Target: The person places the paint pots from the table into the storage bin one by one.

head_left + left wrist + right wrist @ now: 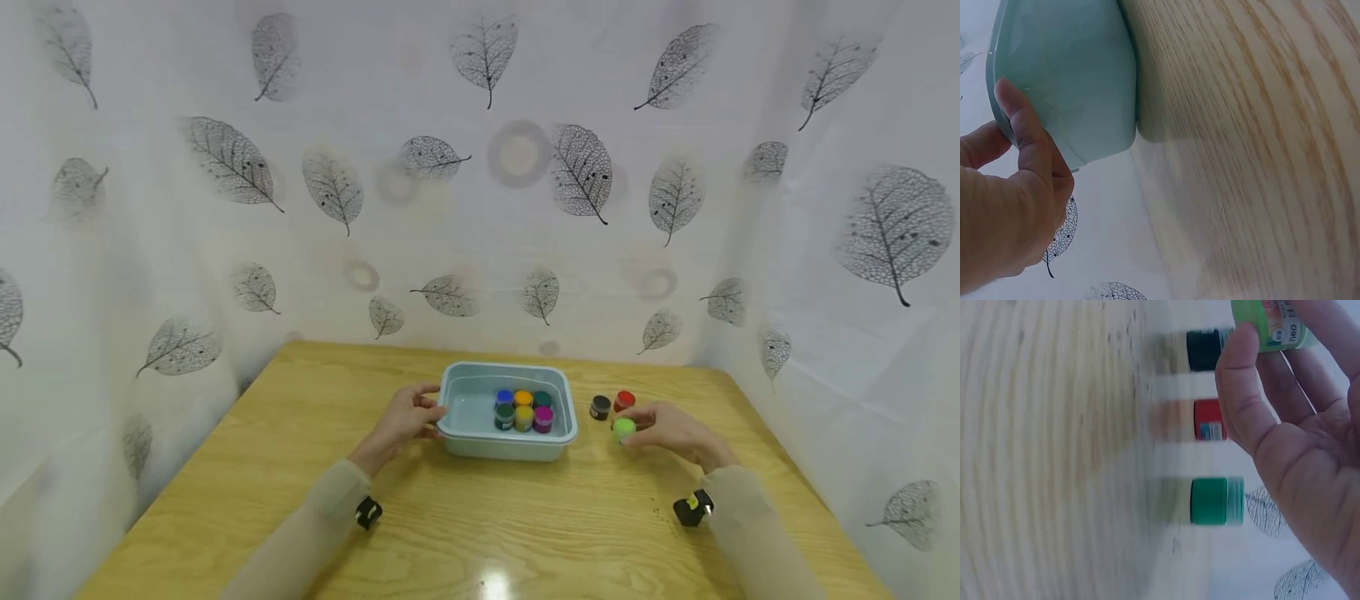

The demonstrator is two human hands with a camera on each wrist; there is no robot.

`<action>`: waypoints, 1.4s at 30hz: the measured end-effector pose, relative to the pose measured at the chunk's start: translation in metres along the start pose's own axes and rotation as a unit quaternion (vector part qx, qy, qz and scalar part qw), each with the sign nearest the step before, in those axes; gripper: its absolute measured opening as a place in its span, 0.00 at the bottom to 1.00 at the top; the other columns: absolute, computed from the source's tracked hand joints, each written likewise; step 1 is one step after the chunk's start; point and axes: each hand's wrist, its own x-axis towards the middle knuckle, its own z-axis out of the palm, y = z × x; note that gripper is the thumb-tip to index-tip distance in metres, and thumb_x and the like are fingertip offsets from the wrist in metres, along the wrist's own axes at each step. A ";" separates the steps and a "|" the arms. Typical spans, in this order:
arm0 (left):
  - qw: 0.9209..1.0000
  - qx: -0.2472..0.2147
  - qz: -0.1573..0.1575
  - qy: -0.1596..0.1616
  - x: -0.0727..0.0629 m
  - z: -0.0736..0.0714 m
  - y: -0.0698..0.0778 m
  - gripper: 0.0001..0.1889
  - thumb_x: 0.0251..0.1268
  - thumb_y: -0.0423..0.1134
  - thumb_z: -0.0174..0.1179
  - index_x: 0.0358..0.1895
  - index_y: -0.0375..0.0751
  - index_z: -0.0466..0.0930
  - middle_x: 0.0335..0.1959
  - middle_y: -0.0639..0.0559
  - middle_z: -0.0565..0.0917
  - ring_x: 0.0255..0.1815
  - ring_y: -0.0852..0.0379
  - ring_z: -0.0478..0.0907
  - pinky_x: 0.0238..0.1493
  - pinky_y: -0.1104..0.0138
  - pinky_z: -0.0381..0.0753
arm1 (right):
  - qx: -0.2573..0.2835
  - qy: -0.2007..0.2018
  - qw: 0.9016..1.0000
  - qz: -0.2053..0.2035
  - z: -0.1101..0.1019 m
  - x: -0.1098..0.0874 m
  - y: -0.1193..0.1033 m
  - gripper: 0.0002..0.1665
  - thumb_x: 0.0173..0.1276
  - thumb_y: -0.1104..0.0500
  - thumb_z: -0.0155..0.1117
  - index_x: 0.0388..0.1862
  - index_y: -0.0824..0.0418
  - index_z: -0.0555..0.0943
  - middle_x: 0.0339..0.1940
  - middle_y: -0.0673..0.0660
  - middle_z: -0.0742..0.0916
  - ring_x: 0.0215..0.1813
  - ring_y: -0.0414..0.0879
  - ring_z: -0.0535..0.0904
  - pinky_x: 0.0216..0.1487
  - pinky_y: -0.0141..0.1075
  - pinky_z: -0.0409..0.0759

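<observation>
A pale blue-green plastic basin (pixel 506 448) stands on the wooden table, with several small paint jars grouped in its right half. My left hand (pixel 405 421) pinches the basin's left rim between thumb and fingers; the left wrist view shows the basin wall (pixel 1079 81) close up. To the right of the basin, my right hand (pixel 675 432) holds a light green paint jar (pixel 623 429) by its sides. In the right wrist view this jar (pixel 1275 325) appears raised above the table, its printed label showing.
Beyond the right hand stand a black jar (pixel 600 407) and a red jar (pixel 625 401). A green jar (pixel 1210 500) shows in the right wrist view. In the basin are blue (pixel 505 399), orange (pixel 523 399) and magenta (pixel 543 418) jars, among others. A leaf-patterned curtain (pixel 450 217) surrounds the table.
</observation>
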 end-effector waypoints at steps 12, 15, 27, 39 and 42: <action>1.000 0.009 0.012 -0.003 0.000 0.000 0.002 0.26 0.65 0.26 0.60 0.67 0.30 0.68 0.38 0.44 0.74 0.32 0.52 0.81 0.32 0.59 0.89 | 0.072 -0.023 0.996 -0.035 0.019 0.021 -0.035 0.33 0.63 0.59 0.70 0.64 0.73 0.73 0.59 0.66 0.81 0.54 0.44 0.80 0.58 0.37 0.81; 1.000 0.013 0.014 -0.001 -0.001 0.001 0.002 0.27 0.65 0.26 0.60 0.67 0.29 0.67 0.37 0.43 0.74 0.32 0.52 0.81 0.30 0.59 0.89 | 0.096 -0.034 0.994 -0.035 0.025 0.027 -0.043 0.34 0.64 0.60 0.70 0.65 0.72 0.71 0.56 0.62 0.84 0.53 0.44 0.81 0.58 0.38 0.82; 1.000 0.014 0.011 0.001 -0.002 0.001 0.003 0.28 0.65 0.26 0.61 0.68 0.31 0.67 0.39 0.44 0.73 0.32 0.52 0.80 0.30 0.60 0.89 | 0.114 -0.032 0.992 -0.037 0.043 0.041 -0.078 0.35 0.64 0.59 0.70 0.66 0.73 0.71 0.61 0.69 0.80 0.55 0.44 0.80 0.66 0.52 0.76; 1.000 0.012 0.018 -0.002 -0.003 0.000 0.002 0.28 0.65 0.26 0.61 0.68 0.31 0.67 0.38 0.44 0.73 0.32 0.52 0.82 0.30 0.59 0.89 | 0.080 -0.034 0.994 -0.059 0.068 0.060 -0.103 0.34 0.64 0.57 0.71 0.66 0.69 0.73 0.50 0.54 0.86 0.49 0.43 0.83 0.63 0.56 0.78; 1.000 0.012 0.017 -0.004 -0.002 0.000 0.003 0.27 0.65 0.26 0.61 0.68 0.31 0.68 0.38 0.44 0.74 0.31 0.53 0.82 0.30 0.59 0.89 | 0.062 -0.037 0.995 -0.063 0.076 0.066 -0.109 0.33 0.64 0.57 0.71 0.65 0.68 0.74 0.50 0.57 0.85 0.47 0.44 0.82 0.61 0.58 0.78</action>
